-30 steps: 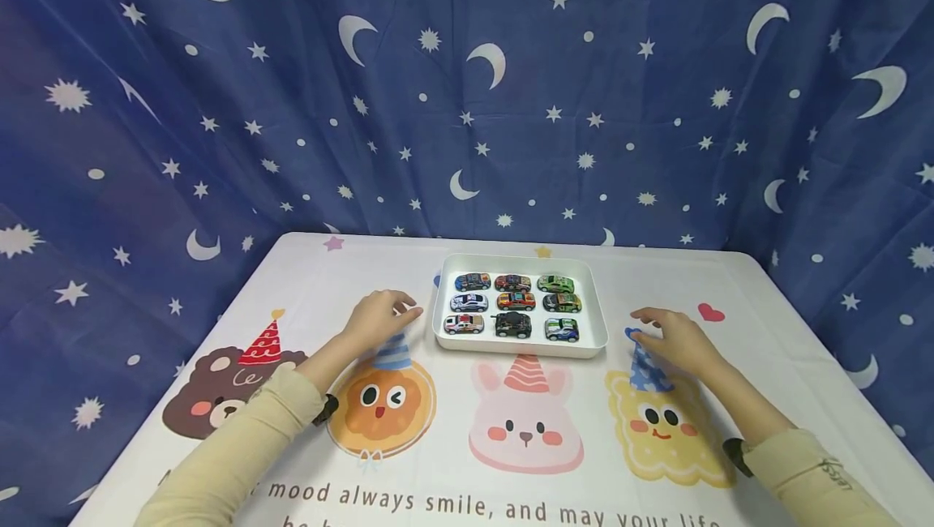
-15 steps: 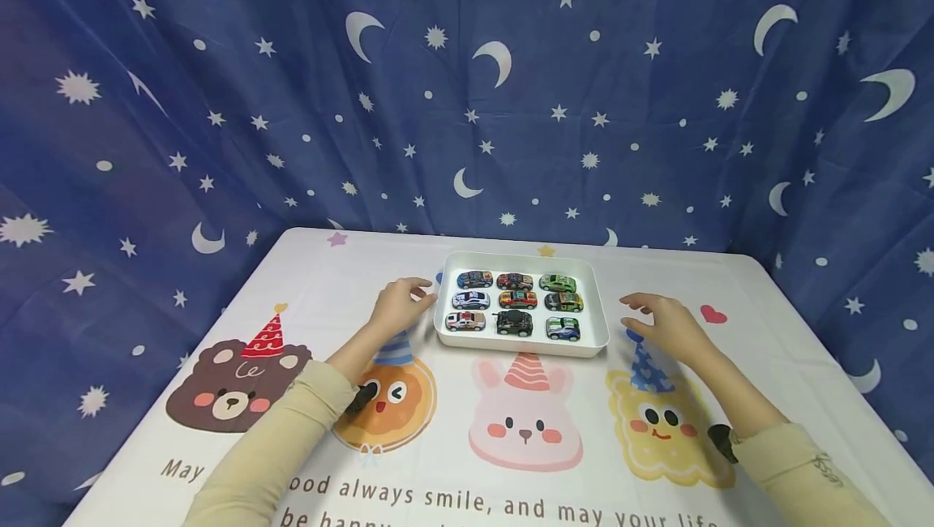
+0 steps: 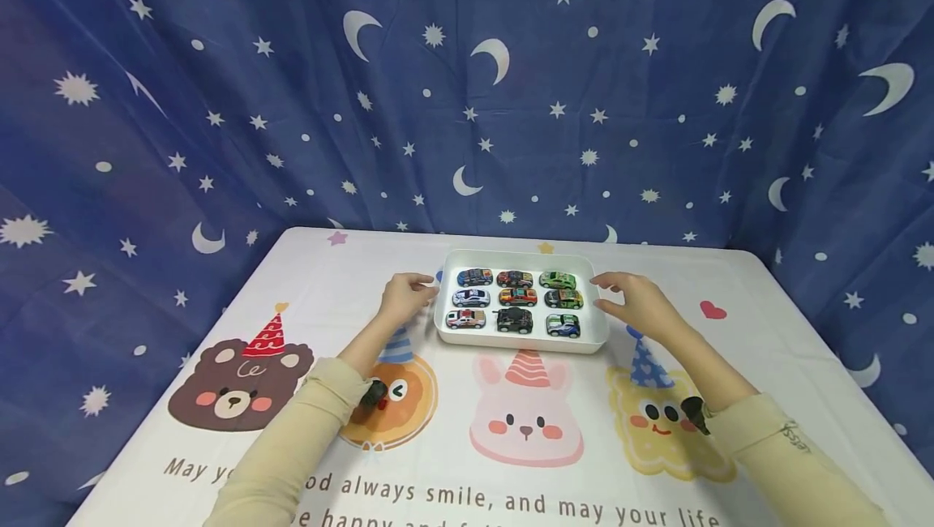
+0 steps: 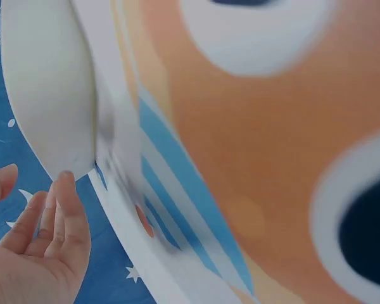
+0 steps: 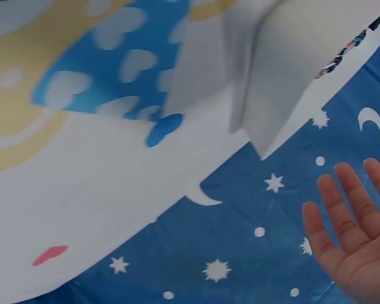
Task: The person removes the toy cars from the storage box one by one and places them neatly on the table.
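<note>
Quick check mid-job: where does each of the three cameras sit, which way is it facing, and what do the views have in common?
Head: above the table, looking forward and down at the white tray of toy cars; both sleeved arms, left hand and right hand show.
Left wrist: low, beside the tray's outer wall; open fingers show.
Right wrist: low, beside the tray's corner; spread fingers show.
All three share the tray and the printed tablecloth.

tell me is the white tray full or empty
Full: the tray holds nine toy cars in three rows of three, with no free slot visible.
</note>
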A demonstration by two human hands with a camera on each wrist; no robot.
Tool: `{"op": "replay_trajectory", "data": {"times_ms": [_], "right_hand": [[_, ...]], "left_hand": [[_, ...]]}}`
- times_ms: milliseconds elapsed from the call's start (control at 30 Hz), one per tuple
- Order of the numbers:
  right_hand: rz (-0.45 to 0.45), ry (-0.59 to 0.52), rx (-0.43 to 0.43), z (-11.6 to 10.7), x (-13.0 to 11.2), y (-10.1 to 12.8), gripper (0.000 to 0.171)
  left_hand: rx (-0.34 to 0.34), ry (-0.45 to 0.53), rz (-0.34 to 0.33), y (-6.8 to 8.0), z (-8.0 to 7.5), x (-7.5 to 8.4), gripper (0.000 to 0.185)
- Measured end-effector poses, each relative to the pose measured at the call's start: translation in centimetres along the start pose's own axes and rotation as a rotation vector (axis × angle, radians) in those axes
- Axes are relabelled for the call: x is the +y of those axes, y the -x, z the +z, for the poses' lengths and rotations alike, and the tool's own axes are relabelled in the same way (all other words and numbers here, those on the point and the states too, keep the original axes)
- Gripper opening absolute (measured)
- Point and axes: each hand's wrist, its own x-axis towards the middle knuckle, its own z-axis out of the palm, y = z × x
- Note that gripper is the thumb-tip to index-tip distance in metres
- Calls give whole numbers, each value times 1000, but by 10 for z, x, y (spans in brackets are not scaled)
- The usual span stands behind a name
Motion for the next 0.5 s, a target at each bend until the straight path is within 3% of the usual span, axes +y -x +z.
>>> {"op": "replay_trajectory", "data": {"times_ms": [200,500], "right_hand": [[-32,-21,2,4,-12,-15,36],[-77,-70,2,8,-29,-37,35]], "left_hand": [[-39,176,-91,-4,2,2,38],[-55,302,-234,-8,7,4,38]]}}
